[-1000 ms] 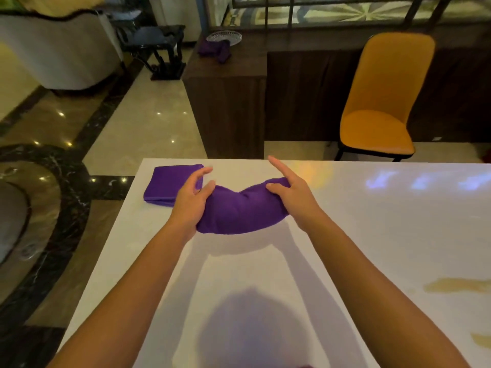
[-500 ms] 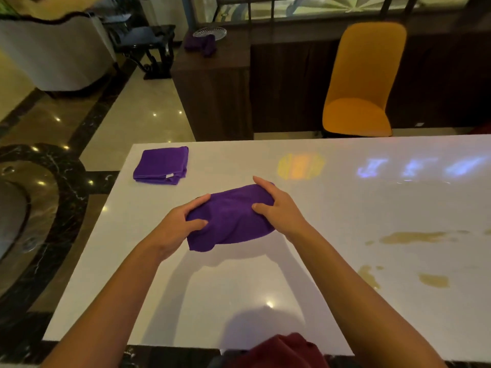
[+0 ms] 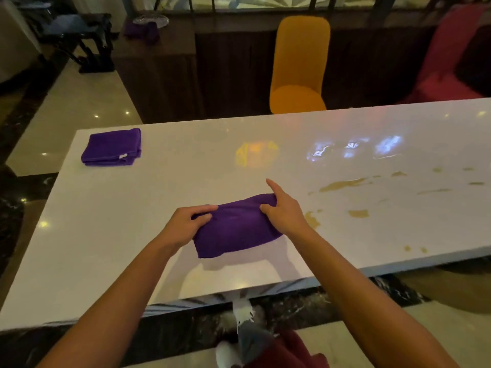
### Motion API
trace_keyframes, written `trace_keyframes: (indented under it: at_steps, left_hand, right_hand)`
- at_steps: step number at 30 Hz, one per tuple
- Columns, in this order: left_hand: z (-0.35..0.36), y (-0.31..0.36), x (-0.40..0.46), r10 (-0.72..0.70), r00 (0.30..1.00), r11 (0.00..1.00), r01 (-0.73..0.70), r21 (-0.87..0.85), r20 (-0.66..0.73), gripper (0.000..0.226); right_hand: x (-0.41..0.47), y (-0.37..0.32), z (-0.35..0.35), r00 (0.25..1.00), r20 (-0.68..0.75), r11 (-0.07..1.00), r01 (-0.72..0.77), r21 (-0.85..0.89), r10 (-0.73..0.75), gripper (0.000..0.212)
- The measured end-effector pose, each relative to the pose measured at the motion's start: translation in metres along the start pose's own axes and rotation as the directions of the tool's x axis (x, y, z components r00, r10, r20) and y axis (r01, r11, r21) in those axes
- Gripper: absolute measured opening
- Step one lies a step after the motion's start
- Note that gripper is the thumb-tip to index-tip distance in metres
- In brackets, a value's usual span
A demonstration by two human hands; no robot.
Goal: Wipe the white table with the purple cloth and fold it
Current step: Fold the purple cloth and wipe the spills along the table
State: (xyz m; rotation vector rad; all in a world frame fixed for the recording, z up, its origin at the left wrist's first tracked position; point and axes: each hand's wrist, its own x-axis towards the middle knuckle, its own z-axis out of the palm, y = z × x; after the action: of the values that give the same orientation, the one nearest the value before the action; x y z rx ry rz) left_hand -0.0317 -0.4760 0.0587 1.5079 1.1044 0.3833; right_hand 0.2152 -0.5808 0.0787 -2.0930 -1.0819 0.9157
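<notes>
A purple cloth [image 3: 235, 229], bunched into a thick fold, is held just over the white table [image 3: 159, 187] near its front middle. My left hand [image 3: 186, 227] grips the cloth's left end with thumb and fingers pinched. On the cloth's right end my right hand [image 3: 285, 209] is closed, its index finger pointing up. Brownish spill stains [image 3: 342, 184] spread across the table to the right of the cloth, the nearest stain [image 3: 311, 219] right beside my right wrist.
A second purple cloth [image 3: 113, 147] lies neatly folded at the table's far left corner. An orange chair [image 3: 299, 67] stands behind the table, a red seat [image 3: 449, 57] at the far right. A dark wooden cabinet [image 3: 159, 75] carries another purple cloth [image 3: 143, 30] and a plate.
Both hands have carried the cloth away from the folded cloth at the left corner, toward the table's front middle and the stains. The view has pulled back and tilted down.
</notes>
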Motion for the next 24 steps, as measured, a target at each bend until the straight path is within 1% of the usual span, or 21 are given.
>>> trace_keyframes:
  at_steps: [3,6,8,11,14,17,19,22,24]
  left_hand:
    - [0.02,0.004,-0.011,0.014,0.998,1.0,-0.015,0.027,0.055,0.036]
    - [0.032,0.01,-0.014,0.017,0.995,0.998,-0.024,0.063,0.101,0.051]
    - [0.039,0.015,-0.012,0.016,0.996,0.997,-0.022,0.068,0.092,0.058]
    - [0.047,0.023,-0.001,0.023,0.999,0.998,-0.025,0.057,0.032,0.061]
    - [0.059,0.029,0.019,-0.008,1.0,0.998,0.009,0.061,-0.021,0.063]
    - [0.077,0.029,0.049,-0.053,0.998,0.995,0.056,0.077,-0.042,0.064]
    - [0.092,0.029,0.075,-0.095,0.993,0.995,0.097,0.029,-0.073,0.064]
    - [0.115,0.033,0.118,-0.16,0.967,0.987,0.151,-0.059,-0.197,0.063]
    - [0.131,0.037,0.145,-0.197,0.93,0.978,0.167,-0.121,-0.309,0.061]
  right_hand:
    - [-0.018,0.016,-0.014,1.0,-0.011,0.997,-0.024,-0.071,0.023,0.077]
    - [-0.019,0.02,-0.031,1.0,-0.014,0.992,0.01,-0.126,-0.012,0.075]
    - [-0.011,0.018,-0.041,0.999,0.005,0.987,0.041,-0.156,-0.041,0.071]
    - [0.007,0.018,-0.051,0.998,0.025,0.97,0.067,-0.234,-0.062,0.061]
    - [0.034,0.028,-0.061,0.994,0.076,0.956,0.099,-0.275,-0.081,0.05]
    - [0.078,0.039,-0.073,0.984,0.145,0.938,0.149,-0.313,-0.107,0.047]
    - [0.118,0.044,-0.085,0.972,0.199,0.933,0.18,-0.311,-0.121,0.046]
    - [0.192,0.042,-0.103,0.943,0.289,0.915,0.258,-0.31,-0.167,0.045]
    - [0.238,0.035,-0.107,0.927,0.306,0.896,0.314,-0.315,-0.218,0.047]
